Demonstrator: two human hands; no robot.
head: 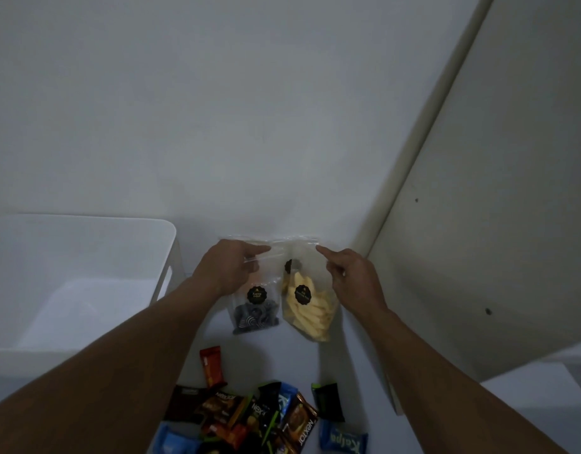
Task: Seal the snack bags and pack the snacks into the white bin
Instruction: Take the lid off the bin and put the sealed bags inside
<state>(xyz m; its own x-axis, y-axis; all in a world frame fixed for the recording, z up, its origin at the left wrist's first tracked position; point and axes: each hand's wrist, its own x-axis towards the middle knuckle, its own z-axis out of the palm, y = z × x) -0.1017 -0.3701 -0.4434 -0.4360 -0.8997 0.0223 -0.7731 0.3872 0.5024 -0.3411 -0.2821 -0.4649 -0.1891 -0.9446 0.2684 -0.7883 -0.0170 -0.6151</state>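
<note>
Two clear zip bags stand against the wall. The one with yellow chips (310, 309) is on the right, the one with dark spiral snacks (254, 314) on the left. My left hand (228, 265) pinches the top strip of the yellow-chip bag at its left end, in front of the dark-snack bag. My right hand (346, 273) pinches the same strip at its right end. The white bin (86, 257) sits to the left; nothing shows inside it.
A pile of small wrapped snacks (259, 417) lies on the surface near me, with a red packet (211, 367) apart from it. A white wall is close behind the bags. A beige panel (479, 224) slants up on the right.
</note>
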